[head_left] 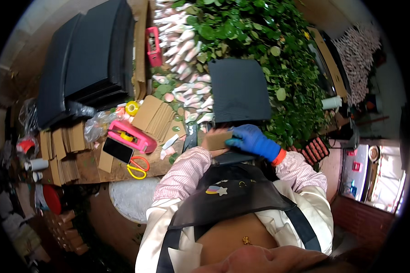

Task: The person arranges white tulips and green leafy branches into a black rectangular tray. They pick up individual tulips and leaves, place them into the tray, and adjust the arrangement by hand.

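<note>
- Just beyond the black apron (189, 209), pinching the right end of a small brown card (217, 141) with the gloved right hand (254, 139), blue fingers closed in and thumb laid over the edge.
- Apparently backing up the card's left end with the bare left hand (205, 142); cannot tell how far closed, with most fingers hidden behind the card.
- Judging by the pose, readying or positioning the card just short of the black ribbed sheet (239, 88).
- For the next move, likely needing a firm hold at both ends and care not to crease the card.
- To the left, note scissors (138, 168), a dark phone (118, 150), a pink tape dispenser (143, 142) and a fanned cardboard stack (152, 117).
- Beyond, see white-wrapped flowers (193, 96) left of the sheet, and green leaves (250, 29) behind and to its right.
- Farthest left, note tall black boxes (93, 50).
</note>
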`<state>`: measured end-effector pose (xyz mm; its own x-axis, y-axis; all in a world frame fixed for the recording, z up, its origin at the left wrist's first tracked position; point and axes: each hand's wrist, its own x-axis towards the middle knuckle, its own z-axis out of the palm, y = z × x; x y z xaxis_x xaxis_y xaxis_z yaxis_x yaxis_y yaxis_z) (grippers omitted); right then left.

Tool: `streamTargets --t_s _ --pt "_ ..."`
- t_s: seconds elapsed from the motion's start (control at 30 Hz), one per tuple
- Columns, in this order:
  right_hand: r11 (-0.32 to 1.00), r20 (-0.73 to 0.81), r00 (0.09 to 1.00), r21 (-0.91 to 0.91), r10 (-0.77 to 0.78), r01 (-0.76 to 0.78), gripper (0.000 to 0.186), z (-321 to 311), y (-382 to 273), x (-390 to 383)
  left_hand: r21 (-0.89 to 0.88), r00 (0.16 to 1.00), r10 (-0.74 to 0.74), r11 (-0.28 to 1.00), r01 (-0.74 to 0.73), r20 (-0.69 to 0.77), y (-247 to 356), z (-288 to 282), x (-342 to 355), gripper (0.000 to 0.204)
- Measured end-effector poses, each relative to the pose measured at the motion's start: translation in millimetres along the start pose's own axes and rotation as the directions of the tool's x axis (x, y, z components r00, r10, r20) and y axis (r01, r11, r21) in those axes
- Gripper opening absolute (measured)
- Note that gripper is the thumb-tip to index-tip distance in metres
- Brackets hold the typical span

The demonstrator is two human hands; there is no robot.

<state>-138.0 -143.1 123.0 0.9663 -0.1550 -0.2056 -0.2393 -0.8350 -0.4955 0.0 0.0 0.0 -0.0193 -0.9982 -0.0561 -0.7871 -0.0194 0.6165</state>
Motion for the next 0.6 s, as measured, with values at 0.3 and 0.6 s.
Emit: streamTargets --t_s 0.3,0.6 --pt "0.643 0.519 0.8 0.509 0.301 -0.572 0.033 65 120 22 0.141 0.939 0.232 0.969 -0.201 -0.255 -19 39 17 0.043" --pt "0.903 0.356 0.881 0.177 0.312 -0.391 0.051 68 108 26 0.117 0.899 0.151 0.987 -0.113 -0.41 10 -29 -24 0.037"
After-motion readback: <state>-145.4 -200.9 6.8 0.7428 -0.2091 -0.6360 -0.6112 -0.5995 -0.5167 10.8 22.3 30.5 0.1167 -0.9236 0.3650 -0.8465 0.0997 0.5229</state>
